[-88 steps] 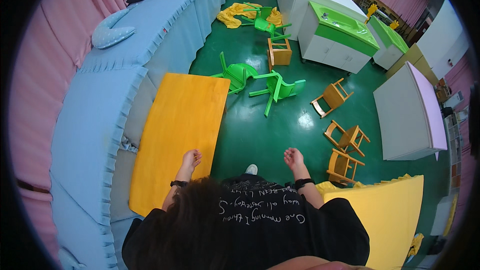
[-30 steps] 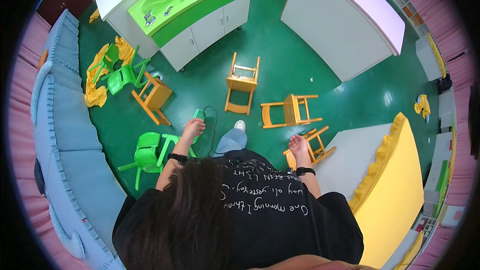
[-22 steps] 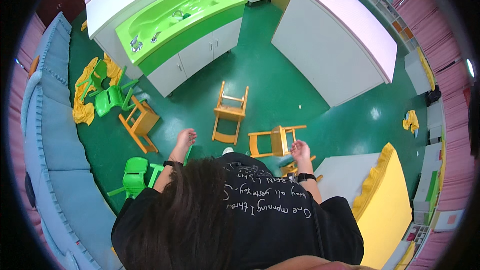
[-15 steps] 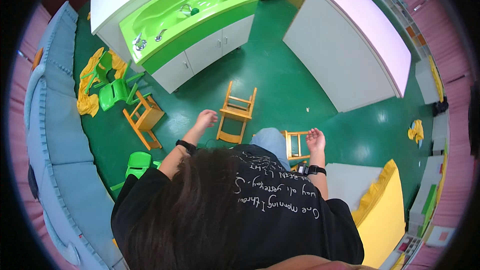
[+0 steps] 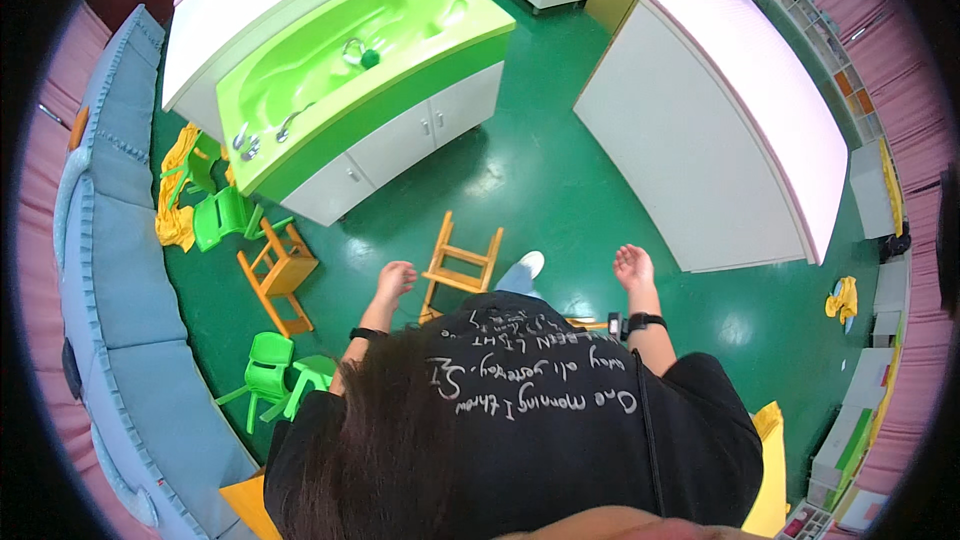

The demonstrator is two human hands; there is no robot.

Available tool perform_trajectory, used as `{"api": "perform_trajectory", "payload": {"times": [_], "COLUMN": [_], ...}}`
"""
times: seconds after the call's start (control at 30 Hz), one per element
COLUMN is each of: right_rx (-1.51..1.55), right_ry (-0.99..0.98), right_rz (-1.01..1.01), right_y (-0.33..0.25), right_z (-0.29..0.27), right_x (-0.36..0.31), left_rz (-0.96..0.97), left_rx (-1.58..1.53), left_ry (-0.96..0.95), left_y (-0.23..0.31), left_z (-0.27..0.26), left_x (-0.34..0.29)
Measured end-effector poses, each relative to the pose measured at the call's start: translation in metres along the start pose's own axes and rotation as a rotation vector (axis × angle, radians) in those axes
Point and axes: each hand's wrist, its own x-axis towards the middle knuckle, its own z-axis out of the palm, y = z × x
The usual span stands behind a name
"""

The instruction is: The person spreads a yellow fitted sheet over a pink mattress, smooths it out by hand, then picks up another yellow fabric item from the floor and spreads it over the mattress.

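Note:
My left hand (image 5: 398, 280) hangs in the air over the green floor with its fingers loosely bent and nothing in it. It is nearest to a wooden child's chair (image 5: 460, 280), which is partly hidden behind my body. My right hand (image 5: 632, 267) is raised palm up, fingers apart and slightly curled, also holding nothing. By the right wrist, a wooden rail (image 5: 588, 324) of another piece of furniture barely shows. Both wrists wear dark bands. One white shoe (image 5: 533, 262) of mine stands forward between the hands.
A green sink unit (image 5: 330, 165) with white doors stands ahead left, a white cabinet (image 5: 690, 140) with a pink top ahead right. Green plastic chairs (image 5: 268, 368) and a tipped wooden chair (image 5: 280, 275) are at left, before a blue padded sofa (image 5: 130, 270). Yellow cloth (image 5: 842, 297) lies far right.
My body has moved forward, and a white shoe has come into view. The wooden chair is now closer to and partly behind my body. Both hands stay raised and hold nothing.

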Motion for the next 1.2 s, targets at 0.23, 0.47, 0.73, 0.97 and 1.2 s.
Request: {"api": "perform_trajectory", "payload": {"times": [0.23, 0.47, 0.73, 0.97, 1.2], "right_rx": [0.057, 0.215, 0.649, 0.999, 1.029], "right_ry": [-0.025, 0.293, 0.472, 0.591, 0.770], "right_rz": [-0.122, -0.218, -0.379, -0.366, -0.265], "right_y": [-0.124, -0.209, -0.211, -0.158, -0.167], "right_z": [0.006, -0.102, -0.219, -0.300, -0.410], "right_x": [0.067, 0.065, 0.034, 0.034, 0.029], "left_rz": [-0.059, 0.183, 0.052, 0.034, 0.002], "left_rx": [0.002, 0.170, 0.453, 0.654, 0.753], "left_ry": [-0.015, -0.358, -0.611, -0.744, -0.933], "left_y": [0.049, 0.176, 0.211, 0.215, 0.138], "left_z": [0.106, 0.319, 0.515, 0.693, 0.925], "left_x": [0.092, 0.134, 0.160, 0.163, 0.143]}}
